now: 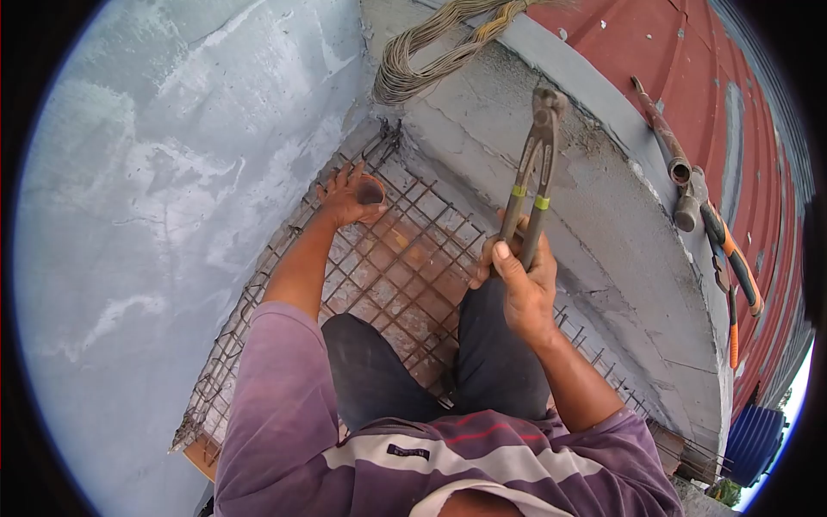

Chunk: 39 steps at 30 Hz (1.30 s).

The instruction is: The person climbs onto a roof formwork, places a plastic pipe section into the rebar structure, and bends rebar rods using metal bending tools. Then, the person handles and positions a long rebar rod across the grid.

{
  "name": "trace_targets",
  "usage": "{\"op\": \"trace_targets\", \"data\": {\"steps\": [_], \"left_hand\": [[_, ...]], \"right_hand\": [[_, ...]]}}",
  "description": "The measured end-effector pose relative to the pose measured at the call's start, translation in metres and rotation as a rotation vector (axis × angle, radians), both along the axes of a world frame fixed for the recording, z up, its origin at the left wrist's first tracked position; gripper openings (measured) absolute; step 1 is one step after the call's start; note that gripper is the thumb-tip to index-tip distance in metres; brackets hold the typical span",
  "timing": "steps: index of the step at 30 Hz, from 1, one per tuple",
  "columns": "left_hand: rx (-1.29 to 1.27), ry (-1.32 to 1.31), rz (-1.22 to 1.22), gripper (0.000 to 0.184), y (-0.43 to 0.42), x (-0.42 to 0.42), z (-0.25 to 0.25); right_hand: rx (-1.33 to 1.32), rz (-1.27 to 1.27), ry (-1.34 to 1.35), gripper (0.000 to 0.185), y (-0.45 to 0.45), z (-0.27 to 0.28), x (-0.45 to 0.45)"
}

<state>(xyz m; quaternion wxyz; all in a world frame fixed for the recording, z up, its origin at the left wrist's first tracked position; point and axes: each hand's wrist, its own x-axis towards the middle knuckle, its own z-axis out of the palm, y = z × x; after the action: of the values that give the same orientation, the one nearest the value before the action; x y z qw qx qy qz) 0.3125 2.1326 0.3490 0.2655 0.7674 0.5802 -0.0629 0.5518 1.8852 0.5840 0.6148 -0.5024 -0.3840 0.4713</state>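
Rust-brown steel-bar grid [405,280], laid between grey plastered wall [155,215] and concrete ledge [620,241]; bars crossed, ties done or left too small to tell. Left hand [347,200] curled around brown cup-like piece [371,189], far; right hand [521,271] clamped on green-banded metal pincers [547,172].

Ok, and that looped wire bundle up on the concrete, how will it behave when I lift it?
The wire bundle would probably sag and flex, being many thin strands. Its long, open loop makes rolling unlikely. The strands spread unevenly, so some might snag.
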Motion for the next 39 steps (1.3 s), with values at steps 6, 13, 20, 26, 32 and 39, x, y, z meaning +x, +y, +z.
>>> {"op": "trace_targets", "data": {"steps": [6, 13, 20, 26, 32, 39], "left_hand": [[0.009, -0.013, 0.002, 0.134, 0.001, 0.000, 0.000], [-0.006, 0.002, 0.008, 0.135, 0.000, 0.003, 0.006], [-0.010, 0.025, 0.007, 0.137, 0.000, 0.005, 0.008], [0.002, 0.029, 0.010, 0.135, 0.003, 0.007, 0.008], [0.031, 0.019, 0.007, 0.135, 0.002, 0.005, -0.001], [-0.026, 0.076, 0.049, 0.134, 0.004, 0.018, 0.001]], "right_hand": [[-0.611, 0.405, -0.783, 0.042, -0.003, -0.073, 0.005], [-0.942, 0.957, -1.118, 0.046, 0.097, -0.152, 0.003], [-0.899, 0.870, -1.232, 0.042, 0.100, -0.183, 0.004], [-0.867, 0.536, -1.134, 0.046, 0.102, -0.194, 0.007], [-0.957, 0.806, -1.172, 0.044, 0.096, -0.137, 0.008], [-0.903, 0.645, -1.147, 0.043, 0.101, -0.163, 0.017]]}}
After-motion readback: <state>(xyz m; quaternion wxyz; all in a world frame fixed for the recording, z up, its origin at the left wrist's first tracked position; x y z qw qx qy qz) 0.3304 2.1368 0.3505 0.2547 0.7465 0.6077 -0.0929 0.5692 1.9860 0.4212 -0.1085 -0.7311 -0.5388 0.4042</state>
